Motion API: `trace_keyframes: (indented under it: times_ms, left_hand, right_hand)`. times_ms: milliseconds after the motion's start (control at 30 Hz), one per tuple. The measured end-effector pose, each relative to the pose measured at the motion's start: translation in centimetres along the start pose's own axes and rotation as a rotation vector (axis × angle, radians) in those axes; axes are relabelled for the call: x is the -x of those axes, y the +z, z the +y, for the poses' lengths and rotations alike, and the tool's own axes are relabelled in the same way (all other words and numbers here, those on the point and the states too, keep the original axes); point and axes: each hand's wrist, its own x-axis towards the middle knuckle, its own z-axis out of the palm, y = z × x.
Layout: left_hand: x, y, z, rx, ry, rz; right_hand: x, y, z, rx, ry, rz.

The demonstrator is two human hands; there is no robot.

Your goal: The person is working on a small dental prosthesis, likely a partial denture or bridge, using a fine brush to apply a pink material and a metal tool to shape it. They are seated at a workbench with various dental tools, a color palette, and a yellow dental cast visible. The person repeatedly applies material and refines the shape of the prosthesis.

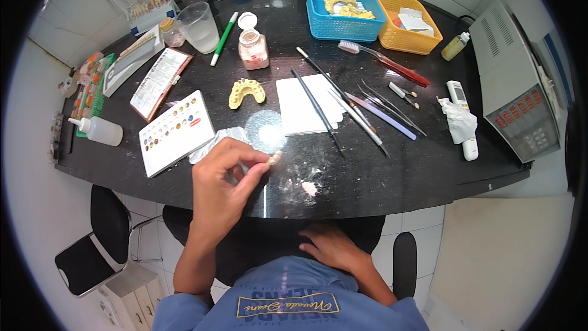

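Note:
Between thumb and fingertips, my left hand (220,179) pinches a small row of tooth-coloured dental crowns (275,158) just over the near part of the black bench. Below the bench edge, my right hand (331,246) lies on my lap, its fingers loosely extended and nothing visible in it. Beyond the left hand stands a yellowish dental arch model (247,93). A small heap of pale pink powder (309,189) sits to the right of the crowns, with white dust scattered around it. Close behind my left wrist lies a crumpled clear plastic wrap (228,137), partly covered by the hand.
A white palette (177,130) with coloured dots lies left. Brushes and tools (352,113) spread across and beside white paper (300,107). An open jar (253,49), blue basket (343,25) and yellow basket (407,40) stand farther back. A grey machine (517,95) is right.

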Motion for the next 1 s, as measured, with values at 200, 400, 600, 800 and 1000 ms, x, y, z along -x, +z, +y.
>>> trace_keyframes:
  times_ms: [200, 400, 600, 800, 1000]
  left_hand:
    - [-1.5, -1.5, -0.4, 0.273, -0.145, -0.212]
    - [-4.2, -2.3, 0.7, 0.423, -0.384, -0.561]
    - [-7.1, 0.1, 1.2, 0.658, -0.481, -0.670]
    - [-8.5, 1.7, -0.2, 0.760, -0.458, -0.591]
    - [-7.9, 1.6, -0.9, 0.790, -0.464, -0.537]
  right_hand:
    - [4.3, -12.4, -8.5, -0.234, -0.008, -0.005]
    - [1.9, -18.9, -8.5, 0.066, 0.003, 0.529]
    - [-2.7, -22.3, -6.4, 0.151, 0.112, 0.651]
    - [-7.2, -22.7, -5.5, 0.367, -0.077, 0.649]
    - [-9.5, -22.2, -6.3, 0.576, -0.026, 0.551]
